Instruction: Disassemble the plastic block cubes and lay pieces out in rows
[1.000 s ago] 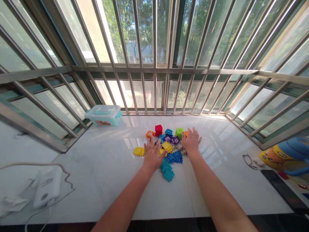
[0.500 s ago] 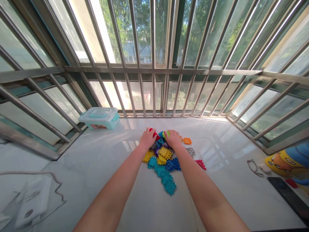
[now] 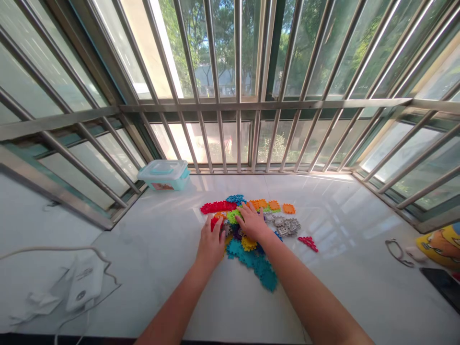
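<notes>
Light: bright daylight through window [image 3: 227, 76]; pale reflections on counter [image 3: 161, 268], right. Bars [image 3: 238, 57] glint. Wall strip [image 3: 167, 48] overexposed. Tiles [image 3: 248, 243]: detail soft. Edges: wide-angle stretching.

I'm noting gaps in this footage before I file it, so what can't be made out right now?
All in the head view:
- Green pieces: partly hidden by the right hand.
- Red piece: left hand's fingers hide whether it is gripped or only touched.
- Yellow container: cut off by the right edge.
- Black phone: also cut off there.
- Storage box's label: too small to read.
</notes>
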A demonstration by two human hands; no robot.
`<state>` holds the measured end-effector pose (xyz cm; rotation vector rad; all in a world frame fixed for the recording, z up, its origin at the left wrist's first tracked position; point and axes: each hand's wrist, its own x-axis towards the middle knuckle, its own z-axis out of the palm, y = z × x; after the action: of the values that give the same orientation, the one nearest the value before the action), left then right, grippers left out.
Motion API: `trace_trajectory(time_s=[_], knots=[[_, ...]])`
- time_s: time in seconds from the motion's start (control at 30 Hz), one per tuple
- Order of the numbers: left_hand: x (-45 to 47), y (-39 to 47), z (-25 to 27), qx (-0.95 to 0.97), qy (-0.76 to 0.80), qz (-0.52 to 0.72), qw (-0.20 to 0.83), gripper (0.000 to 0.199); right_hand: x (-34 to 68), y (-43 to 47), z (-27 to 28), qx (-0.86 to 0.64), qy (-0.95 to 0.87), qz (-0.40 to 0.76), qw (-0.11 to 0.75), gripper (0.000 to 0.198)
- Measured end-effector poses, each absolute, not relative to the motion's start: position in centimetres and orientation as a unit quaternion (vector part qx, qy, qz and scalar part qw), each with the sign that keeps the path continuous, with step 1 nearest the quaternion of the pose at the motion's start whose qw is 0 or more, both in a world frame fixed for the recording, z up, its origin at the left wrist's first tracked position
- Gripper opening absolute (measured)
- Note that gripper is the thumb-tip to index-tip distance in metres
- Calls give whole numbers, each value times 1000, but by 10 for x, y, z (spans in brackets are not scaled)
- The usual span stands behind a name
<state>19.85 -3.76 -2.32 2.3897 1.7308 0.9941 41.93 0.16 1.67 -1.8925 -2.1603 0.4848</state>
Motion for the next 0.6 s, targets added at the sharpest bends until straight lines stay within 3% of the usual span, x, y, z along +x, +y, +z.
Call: trace_trajectory(time_s=[0.37, 0.6], knots=[[264, -68, -24, 838, 490, 240, 18, 64, 480, -55, 11, -737, -670, 88, 20, 68], [314, -56, -14, 897, 405, 168, 46, 66, 510, -52, 4, -804, -590, 73, 26, 67]])
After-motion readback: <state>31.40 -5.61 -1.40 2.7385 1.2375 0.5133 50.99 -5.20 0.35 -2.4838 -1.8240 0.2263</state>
